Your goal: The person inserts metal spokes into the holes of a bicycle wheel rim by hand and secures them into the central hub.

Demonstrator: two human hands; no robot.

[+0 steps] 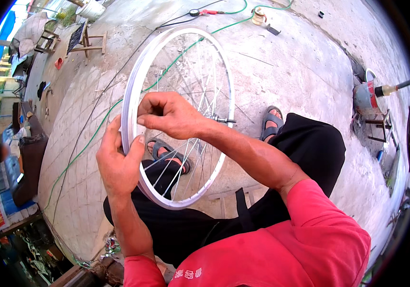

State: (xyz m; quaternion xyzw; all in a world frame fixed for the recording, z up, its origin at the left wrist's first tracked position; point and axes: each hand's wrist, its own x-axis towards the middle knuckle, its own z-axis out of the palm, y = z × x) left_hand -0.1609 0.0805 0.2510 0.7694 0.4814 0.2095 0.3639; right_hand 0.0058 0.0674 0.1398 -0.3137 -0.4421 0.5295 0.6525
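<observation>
A silver bicycle wheel rim (pixel 132 91) stands upright in front of me, without a tyre. Thin spokes (pixel 167 178) run to its hub, where a dark-tipped axle (pixel 226 120) points right. My left hand (pixel 119 160) is closed round the rim's left side, thumb on the near face. Reaching through the wheel's near side, my right hand (pixel 169 114) has curled fingers, thumb and forefinger pinched together close to the rim's inner edge. Whatever sits between those fingertips is too small to make out. One loose-looking spoke end (pixel 159 74) shows above that hand.
A green hose (pixel 90 138) and a dark cable cross the concrete floor behind the wheel. Farther off lie a gauge with a red handle (pixel 209 12) and a jar (pixel 259 17). A wooden stool (pixel 86 42) stands far left, a bucket (pixel 365 98) at the right.
</observation>
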